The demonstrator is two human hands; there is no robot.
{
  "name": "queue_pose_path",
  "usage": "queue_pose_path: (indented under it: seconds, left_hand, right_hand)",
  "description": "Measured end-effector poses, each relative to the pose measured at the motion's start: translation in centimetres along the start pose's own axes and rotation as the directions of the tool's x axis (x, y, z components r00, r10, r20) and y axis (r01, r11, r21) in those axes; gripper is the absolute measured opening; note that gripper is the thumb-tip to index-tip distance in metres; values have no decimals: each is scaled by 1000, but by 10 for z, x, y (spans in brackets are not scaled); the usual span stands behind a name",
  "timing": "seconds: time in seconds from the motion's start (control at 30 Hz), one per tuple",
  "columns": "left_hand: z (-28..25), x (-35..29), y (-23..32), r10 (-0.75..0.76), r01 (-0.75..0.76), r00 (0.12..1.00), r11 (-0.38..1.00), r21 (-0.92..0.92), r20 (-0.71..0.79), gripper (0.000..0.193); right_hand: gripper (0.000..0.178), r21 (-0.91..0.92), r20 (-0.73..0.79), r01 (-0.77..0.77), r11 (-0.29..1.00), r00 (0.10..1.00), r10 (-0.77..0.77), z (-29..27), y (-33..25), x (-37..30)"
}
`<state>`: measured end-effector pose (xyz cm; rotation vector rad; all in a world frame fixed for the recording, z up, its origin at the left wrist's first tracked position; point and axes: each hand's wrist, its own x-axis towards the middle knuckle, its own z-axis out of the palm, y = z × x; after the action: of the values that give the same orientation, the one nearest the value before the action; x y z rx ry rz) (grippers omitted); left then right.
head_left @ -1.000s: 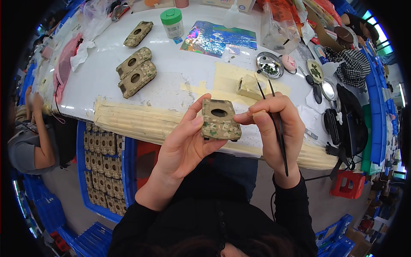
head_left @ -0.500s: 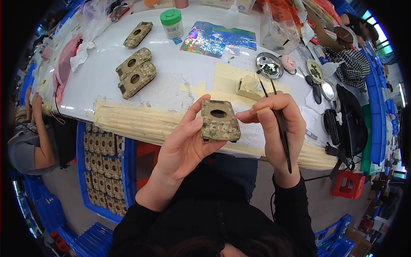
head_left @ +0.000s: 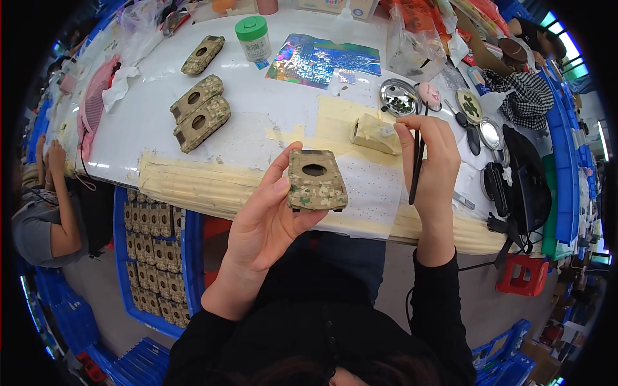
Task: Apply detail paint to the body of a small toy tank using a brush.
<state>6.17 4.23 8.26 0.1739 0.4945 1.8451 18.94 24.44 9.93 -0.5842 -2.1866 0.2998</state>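
Note:
My left hand (head_left: 257, 225) grips a camouflage toy tank hull (head_left: 317, 192) by its left side and underside. The hull's top faces up, with an oval hole in it. Black tweezers (head_left: 417, 168) are held in my right hand (head_left: 436, 164), fingers closed round them. That hand is apart from the hull, beside a block wrapped in cream tape (head_left: 370, 133). Something small and whitish is on top of the block; its kind is unclear. Behind it, a round metal dish (head_left: 394, 91) contains small dark green pieces.
Three more hulls (head_left: 203, 121) lie on the table's left. Beyond are a green-lidded jar (head_left: 252, 40) and a shiny holographic sheet (head_left: 299, 56). A blue crate (head_left: 121, 257) of hulls stands below the table edge. Another person's arms (head_left: 59, 177) show far left.
My right hand with the tweezers has drawn back from the hull, up toward the tape-wrapped block. The hull and my left hand have shifted slightly left.

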Motion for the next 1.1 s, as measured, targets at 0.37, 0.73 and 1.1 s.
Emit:
queue_pose_path:
  seconds: [0.37,0.73,1.1]
  left_hand:
    - [-7,-2,8,62,-61,998,998,13,-27,61]
    - [0,6,-3,24,-24,1000,1000,-7,-6,61]
    - [2,8,-6,43,-43,999,999,0,-13,61]
  right_hand:
    - [65,411,150,-250,877,967,205,-52,-7,-46]
    - [20,549,459,-410,728,876,147,-64,5,-98]
    - [15,610,499,-466,641,854,146,-61,14,-97]
